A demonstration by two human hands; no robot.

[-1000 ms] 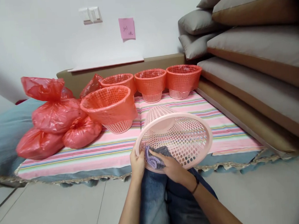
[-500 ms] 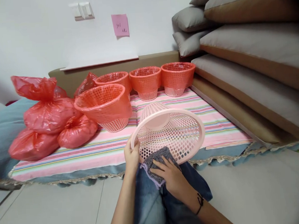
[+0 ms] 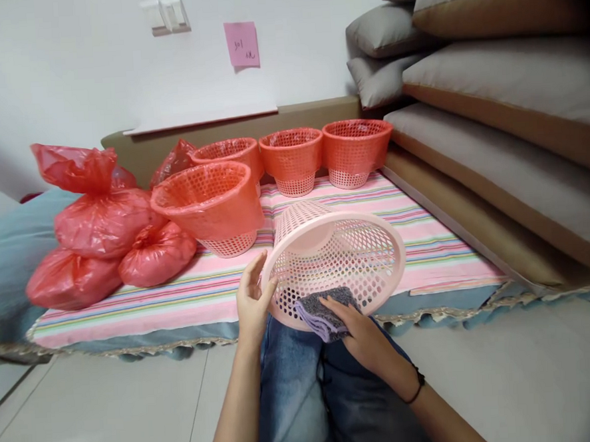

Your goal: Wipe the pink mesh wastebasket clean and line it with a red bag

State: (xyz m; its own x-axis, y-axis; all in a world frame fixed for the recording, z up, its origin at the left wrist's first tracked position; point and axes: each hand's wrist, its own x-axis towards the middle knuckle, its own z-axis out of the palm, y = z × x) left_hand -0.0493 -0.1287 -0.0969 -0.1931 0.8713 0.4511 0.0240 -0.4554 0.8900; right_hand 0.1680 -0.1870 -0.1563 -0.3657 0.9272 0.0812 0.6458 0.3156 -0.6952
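Observation:
A pale pink perforated basket lies tilted on my lap, its mouth facing me. My left hand steadies its left rim, thumb on the rim and the other fingers stretched out behind it. My right hand presses a grey and lilac cloth against the lower inside rim of the basket, fingers closed over the cloth. A dark band circles my right wrist.
Several orange baskets stand on a striped pink cloth over a low platform. Tied red plastic bags lie at the left. Grey cushions are stacked at the right. A pink note hangs on the wall.
My right hand has slid the cloth from the outside lower rim back up into the basket's mouth. My left fingers have loosened and spread along the rim.

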